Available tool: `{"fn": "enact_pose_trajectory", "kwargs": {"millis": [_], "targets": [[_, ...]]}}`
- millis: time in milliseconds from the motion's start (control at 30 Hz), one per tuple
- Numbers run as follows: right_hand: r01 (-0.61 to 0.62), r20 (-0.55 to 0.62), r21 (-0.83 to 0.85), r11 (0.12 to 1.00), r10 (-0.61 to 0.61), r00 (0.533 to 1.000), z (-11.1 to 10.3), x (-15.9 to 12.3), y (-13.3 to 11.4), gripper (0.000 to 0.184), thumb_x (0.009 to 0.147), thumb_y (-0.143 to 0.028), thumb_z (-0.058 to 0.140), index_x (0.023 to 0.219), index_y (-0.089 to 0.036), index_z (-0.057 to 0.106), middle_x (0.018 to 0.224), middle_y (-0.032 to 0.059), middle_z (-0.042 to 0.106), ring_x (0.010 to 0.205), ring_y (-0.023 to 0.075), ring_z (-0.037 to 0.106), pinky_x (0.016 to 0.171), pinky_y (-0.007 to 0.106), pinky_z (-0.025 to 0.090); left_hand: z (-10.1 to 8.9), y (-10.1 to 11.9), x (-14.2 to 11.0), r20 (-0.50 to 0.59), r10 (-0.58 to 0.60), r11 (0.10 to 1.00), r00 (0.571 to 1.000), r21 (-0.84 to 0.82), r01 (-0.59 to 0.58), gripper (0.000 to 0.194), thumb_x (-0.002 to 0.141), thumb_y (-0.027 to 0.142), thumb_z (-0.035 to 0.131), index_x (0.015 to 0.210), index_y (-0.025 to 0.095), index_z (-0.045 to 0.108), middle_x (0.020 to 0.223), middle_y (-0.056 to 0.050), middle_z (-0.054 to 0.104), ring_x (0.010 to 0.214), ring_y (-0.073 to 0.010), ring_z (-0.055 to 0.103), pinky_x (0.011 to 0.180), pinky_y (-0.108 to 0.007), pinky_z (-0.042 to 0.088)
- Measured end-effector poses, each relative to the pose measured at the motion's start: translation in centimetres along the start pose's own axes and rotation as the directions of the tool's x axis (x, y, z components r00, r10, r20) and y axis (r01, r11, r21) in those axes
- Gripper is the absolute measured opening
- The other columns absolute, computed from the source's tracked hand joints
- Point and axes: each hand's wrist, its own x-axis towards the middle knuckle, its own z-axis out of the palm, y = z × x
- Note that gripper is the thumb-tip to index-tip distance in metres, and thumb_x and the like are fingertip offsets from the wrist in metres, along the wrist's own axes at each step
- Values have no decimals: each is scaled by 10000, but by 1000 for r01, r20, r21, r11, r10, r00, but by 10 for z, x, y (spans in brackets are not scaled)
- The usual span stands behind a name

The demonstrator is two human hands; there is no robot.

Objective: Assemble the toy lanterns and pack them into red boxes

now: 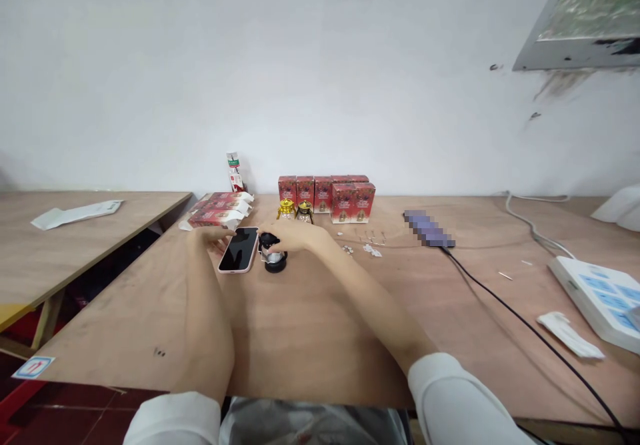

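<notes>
My left hand (213, 236) is at the left edge of a pink-cased smartphone (239, 251), its visible fingers stretched out and apart. The phone has a dark screen; whether the fingers touch it is hard to tell. Just right of the phone, my right hand (291, 235) closes its fingers on a small black lantern (275, 261) with a wire handle and a clear middle. Part of the lantern is hidden by the hand. Behind my right hand stand a gold-topped mini lantern (287, 209) and a darker bronze one (305, 211).
Red printed boxes (352, 203) stand by the wall; flattened red boxes (220, 210) lie left. Small white parts (372, 250) are scattered right of my arm. A blurred purple phone (429, 229) with a black cable (505, 298) and a white device (597, 298) lie farther right.
</notes>
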Motion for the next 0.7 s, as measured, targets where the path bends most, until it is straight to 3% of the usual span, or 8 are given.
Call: {"fn": "enact_pose_trajectory", "kwargs": {"millis": [67,167,400,500,600,700], "targets": [[-19,-10,-34,999,19,1000,2,2,0,395,838,-220,588,1226,-179,525,1243,121,604,1114,260,588,871,338,472,1,2,0,71,-144,988,987,74,139,293,699,414,693,714,152,564,618,-124,613,627,-344,672,444,-398,539],[-10,-32,-59,998,8,999,1,1,0,347,839,-175,561,1185,-160,543,1187,134,622,1069,265,605,834,340,477,0,3,-3,149,-183,976,972,148,161,242,741,345,676,717,130,567,601,-100,614,594,-288,666,438,-328,537],[-39,-173,42,998,45,984,-23,-23,9,266,826,-167,538,1088,-184,585,1146,94,638,1031,249,599,827,334,465,0,4,-12,242,-117,976,963,208,66,164,695,186,706,727,82,583,514,-46,573,502,-236,630,421,-289,511],[-65,-235,59,996,77,969,-33,-35,17,278,813,-167,537,1082,-215,584,1134,65,640,1018,237,597,831,327,456,4,5,-12,259,-51,990,965,142,14,231,654,268,742,695,135,558,522,-29,561,557,-250,654,470,-311,536],[-100,-282,48,994,110,953,-38,-44,24,276,822,-180,539,1095,-203,574,1154,77,629,1054,239,579,867,338,443,7,11,-16,230,12,997,973,66,-28,279,686,389,695,676,169,524,538,-22,556,624,-258,671,537,-337,552],[-94,-330,58,994,108,938,-42,-50,30,232,862,-204,512,1085,-192,575,1172,82,625,1075,236,571,896,351,433,9,23,-27,87,29,996,996,81,-36,278,664,379,700,670,166,522,572,-54,596,629,-289,672,496,-369,533]]}}
